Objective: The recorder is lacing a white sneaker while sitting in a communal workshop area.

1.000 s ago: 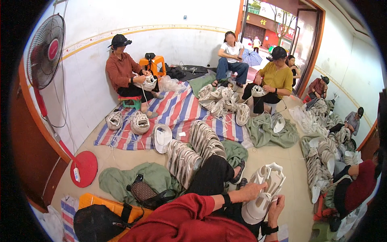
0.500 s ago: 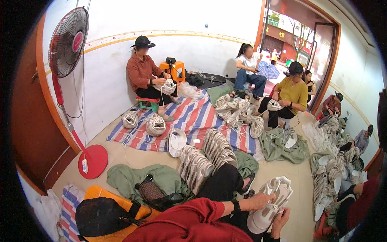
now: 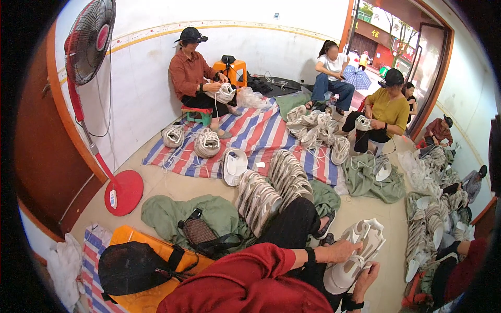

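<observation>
A white shoe (image 3: 355, 255) is held between both hands above the tiled floor (image 3: 376, 208), just beyond the person's black-trousered knee. The left hand (image 3: 342, 250) is laid over the shoe's upper side, fingers curled around it from the left; the right hand (image 3: 365, 274) is cupped beneath the sole end, fingers bent up against it. Both hands are closed on the shoe, though the fingertips are partly hidden behind it. The shoe is tilted, its toe raised toward the far right and its heel lowered toward the lap.

Directly ahead of the knee, a row of pale shoes (image 3: 271, 188) is stacked on edge over a green cloth (image 3: 172, 211). At the left edge of that cloth a dark mesh bag (image 3: 201, 232) is seen, and nearer, an orange stool (image 3: 141, 261) with a black cap on it. A striped mat (image 3: 261, 135) is spread further out, with a red standing fan (image 3: 86, 47) by the left wall. Other people are seated along the wall and the right side, shoes in their hands.
</observation>
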Action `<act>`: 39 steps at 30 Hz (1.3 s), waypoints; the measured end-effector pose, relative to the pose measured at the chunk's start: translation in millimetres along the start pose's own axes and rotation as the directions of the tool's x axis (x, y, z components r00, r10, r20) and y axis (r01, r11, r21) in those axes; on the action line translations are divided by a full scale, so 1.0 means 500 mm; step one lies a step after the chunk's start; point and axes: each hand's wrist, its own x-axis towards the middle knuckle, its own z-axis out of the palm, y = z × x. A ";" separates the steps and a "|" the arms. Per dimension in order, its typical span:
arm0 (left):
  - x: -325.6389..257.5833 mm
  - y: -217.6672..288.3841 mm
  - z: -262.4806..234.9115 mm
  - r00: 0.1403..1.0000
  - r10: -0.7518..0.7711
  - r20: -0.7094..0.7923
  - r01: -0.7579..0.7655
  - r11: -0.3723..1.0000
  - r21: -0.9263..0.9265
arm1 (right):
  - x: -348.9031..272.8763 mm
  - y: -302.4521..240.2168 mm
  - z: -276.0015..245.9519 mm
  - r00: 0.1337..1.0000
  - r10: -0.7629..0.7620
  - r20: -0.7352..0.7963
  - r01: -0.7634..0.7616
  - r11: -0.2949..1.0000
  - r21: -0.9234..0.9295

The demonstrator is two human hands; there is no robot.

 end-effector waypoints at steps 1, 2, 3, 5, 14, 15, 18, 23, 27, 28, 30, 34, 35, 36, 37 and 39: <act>0.002 -0.001 -0.003 1.000 0.027 -0.009 -0.027 1.000 -0.004 | -0.001 0.004 0.000 1.000 0.000 0.000 0.000 1.000 0.002; 0.002 -0.006 0.001 1.000 0.026 -0.009 -0.026 1.000 -0.002 | -0.001 0.011 -0.002 1.000 0.015 -0.001 -0.015 1.000 0.013; 0.002 -0.012 0.007 0.997 0.063 -0.034 -0.063 0.998 0.007 | -0.002 0.014 -0.001 1.000 0.029 -0.002 -0.029 0.999 0.024; 0.003 -0.021 0.018 0.994 0.094 -0.061 -0.093 0.996 0.011 | -0.003 -0.013 0.002 0.999 0.044 0.009 -0.044 0.999 0.020; 0.008 -0.019 0.010 0.997 0.071 -0.040 -0.068 0.995 0.070 | 0.003 0.009 0.004 0.999 0.032 0.002 -0.032 1.000 -0.002; 0.010 -0.017 0.016 0.999 0.038 -0.030 -0.036 0.997 0.074 | 0.005 0.014 0.003 0.999 0.041 0.012 -0.041 0.999 -0.007; 0.011 -0.021 0.008 1.000 0.025 -0.017 -0.024 0.998 0.061 | 0.003 0.019 -0.001 0.999 -0.053 -0.009 0.052 0.996 -0.078; 0.004 -0.006 0.005 0.999 -0.041 -0.004 0.041 0.998 0.042 | -0.001 -0.001 -0.003 1.000 0.016 0.001 -0.016 1.000 -0.024; 0.002 -0.019 0.010 0.998 0.060 -0.026 -0.061 0.998 -0.012 | 0.001 0.011 -0.008 1.000 0.016 0.017 -0.015 1.000 -0.021; 0.004 -0.022 0.009 0.996 0.081 -0.032 -0.081 0.997 0.000 | 0.004 0.009 -0.005 1.000 0.019 0.018 -0.019 1.000 -0.008; 0.001 -0.025 0.011 1.000 0.025 -0.015 -0.024 1.000 0.018 | 0.002 0.000 -0.004 0.999 0.018 0.028 -0.017 0.999 -0.037; 0.003 -0.019 0.012 0.999 0.021 -0.036 -0.020 1.000 0.009 | 0.003 0.010 -0.002 0.999 0.049 0.022 -0.050 0.998 0.038; 0.003 -0.016 0.012 0.999 0.018 -0.039 -0.018 1.000 0.009 | 0.002 0.014 -0.003 0.999 0.047 0.026 -0.048 0.998 0.039; 0.003 -0.013 0.011 1.000 0.014 -0.027 -0.014 1.000 0.011 | -0.001 0.016 -0.005 0.998 0.052 0.028 -0.052 0.998 0.024; 0.006 -0.009 0.008 1.000 0.012 -0.016 -0.011 1.000 0.014 | -0.001 0.016 -0.007 0.998 0.054 0.028 -0.054 0.998 0.010; 0.004 0.002 0.002 0.999 0.030 -0.010 -0.030 1.000 0.000 | -0.004 0.025 -0.015 0.998 0.058 0.029 -0.059 0.998 0.028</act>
